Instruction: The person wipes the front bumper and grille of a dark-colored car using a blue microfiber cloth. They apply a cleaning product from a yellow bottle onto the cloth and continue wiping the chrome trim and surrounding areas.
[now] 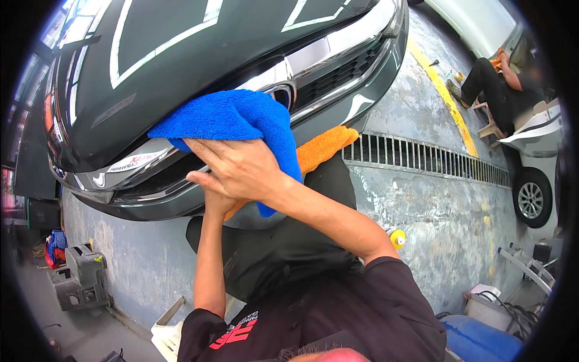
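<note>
A blue microfiber towel (pixel 241 114) is bunched against the chrome grille trim and bumper of a dark grey car (pixel 157 66). My right hand (pixel 247 166) grips its near side, fingers pointing left and tucked against the cloth, thumb apart. My left hand (pixel 218 200) comes up beneath the right one; its fingers are hidden behind the right hand and the towel. An orange towel (pixel 325 148) lies below the blue one, near my knee, partly covered. The car's round front emblem (pixel 282 95) shows just beyond the blue towel.
A floor drain grate (pixel 422 158) runs to the right, crossed by a yellow line (pixel 443 99). A yellow-capped bottle (pixel 397 239) stands by my right elbow. Another person (pixel 500 90) sits beside a white car. Grey plastic steps (pixel 81 277) and a blue drum (pixel 482 339) stand nearby.
</note>
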A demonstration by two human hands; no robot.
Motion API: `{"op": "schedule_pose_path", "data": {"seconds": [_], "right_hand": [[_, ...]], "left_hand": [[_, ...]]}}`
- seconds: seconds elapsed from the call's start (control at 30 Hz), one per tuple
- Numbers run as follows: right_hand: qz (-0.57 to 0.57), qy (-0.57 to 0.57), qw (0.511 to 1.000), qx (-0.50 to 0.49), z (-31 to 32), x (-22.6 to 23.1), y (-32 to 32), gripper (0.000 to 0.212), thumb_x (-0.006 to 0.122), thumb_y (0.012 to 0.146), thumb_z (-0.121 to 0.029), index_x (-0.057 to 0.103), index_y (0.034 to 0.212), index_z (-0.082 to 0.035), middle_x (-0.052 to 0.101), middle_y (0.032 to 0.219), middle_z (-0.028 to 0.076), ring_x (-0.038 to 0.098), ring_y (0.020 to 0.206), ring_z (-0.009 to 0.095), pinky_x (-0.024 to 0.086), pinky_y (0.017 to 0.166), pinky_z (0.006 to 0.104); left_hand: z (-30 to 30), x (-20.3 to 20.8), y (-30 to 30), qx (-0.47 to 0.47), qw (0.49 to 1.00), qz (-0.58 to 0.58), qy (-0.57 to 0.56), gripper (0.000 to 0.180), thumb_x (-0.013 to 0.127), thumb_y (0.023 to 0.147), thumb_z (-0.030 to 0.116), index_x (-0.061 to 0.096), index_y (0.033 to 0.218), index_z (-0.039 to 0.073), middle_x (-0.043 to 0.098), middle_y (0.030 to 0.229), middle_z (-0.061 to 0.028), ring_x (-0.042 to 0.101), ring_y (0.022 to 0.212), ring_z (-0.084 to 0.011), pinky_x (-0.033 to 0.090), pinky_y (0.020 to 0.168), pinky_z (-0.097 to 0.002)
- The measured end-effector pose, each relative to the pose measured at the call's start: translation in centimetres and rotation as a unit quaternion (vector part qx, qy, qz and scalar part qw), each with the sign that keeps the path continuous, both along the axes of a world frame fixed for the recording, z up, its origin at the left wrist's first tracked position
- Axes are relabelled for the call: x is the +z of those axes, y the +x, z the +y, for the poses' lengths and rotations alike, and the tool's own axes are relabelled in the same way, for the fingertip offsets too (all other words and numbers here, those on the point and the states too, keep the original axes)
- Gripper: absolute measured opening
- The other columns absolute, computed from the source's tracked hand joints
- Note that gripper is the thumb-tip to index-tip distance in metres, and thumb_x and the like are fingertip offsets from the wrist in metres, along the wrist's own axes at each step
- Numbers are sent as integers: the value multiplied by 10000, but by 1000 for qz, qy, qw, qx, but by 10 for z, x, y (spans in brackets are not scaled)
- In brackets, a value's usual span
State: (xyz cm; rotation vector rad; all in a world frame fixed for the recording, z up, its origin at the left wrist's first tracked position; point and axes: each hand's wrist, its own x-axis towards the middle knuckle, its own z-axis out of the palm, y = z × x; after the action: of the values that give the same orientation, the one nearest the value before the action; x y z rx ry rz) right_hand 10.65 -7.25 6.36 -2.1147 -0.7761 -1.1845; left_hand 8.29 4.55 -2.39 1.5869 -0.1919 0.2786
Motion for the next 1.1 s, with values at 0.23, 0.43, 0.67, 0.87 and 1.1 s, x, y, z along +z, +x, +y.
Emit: {"op": "schedule_pose_path", "data": {"seconds": [0.23, 0.43, 0.67, 0.87, 1.1], "right_hand": [[56, 39, 996, -52, -84, -1, 23, 562, 584, 1051, -522, 655, 1402, -89, 731, 1232, 125, 718, 1043, 329, 542, 912, 421], [7, 18, 993, -115, -169, -6, 50, 557, 518, 1087, -511, 646, 1396, -66, 726, 1205, 158, 703, 1045, 392, 542, 922, 461], [-20, 32, 981, -192, -240, 5, 82, 478, 514, 1108, -422, 658, 1375, -52, 722, 1241, 179, 689, 1122, 401, 534, 971, 475], [-43, 43, 963, -263, -297, 22, 121, 472, 510, 1106, -411, 700, 1344, -50, 725, 1305, 182, 687, 1185, 387, 522, 1028, 462], [9, 27, 945, -326, -256, 23, 104, 541, 520, 1074, -357, 613, 1343, 104, 650, 1344, 300, 596, 1264, 455, 408, 1138, 539]], "left_hand": [[17, -7, 8, -45, 964, -25, 260, 163, 742, 974, 151, 734, 951, -10, 648, 717, -80, 553, 606, -153, 435, 585, -319], [-23, 27, 3, -57, 961, -27, 268, 163, 727, 998, 145, 744, 978, -16, 648, 693, -56, 532, 573, -109, 425, 550, -296], [-105, 59, 5, -114, 963, -87, 230, 197, 726, 1004, 132, 671, 892, -20, 610, 670, -99, 555, 555, -136, 433, 541, -311], [-158, 80, 10, -144, 965, -77, 204, 244, 717, 1012, 177, 672, 872, -18, 606, 617, -105, 543, 512, -145, 435, 522, -331], [-179, 90, 13, -149, 964, -79, 207, 270, 698, 1015, 178, 653, 821, -6, 633, 610, -102, 615, 516, -167, 454, 521, -333]]}}
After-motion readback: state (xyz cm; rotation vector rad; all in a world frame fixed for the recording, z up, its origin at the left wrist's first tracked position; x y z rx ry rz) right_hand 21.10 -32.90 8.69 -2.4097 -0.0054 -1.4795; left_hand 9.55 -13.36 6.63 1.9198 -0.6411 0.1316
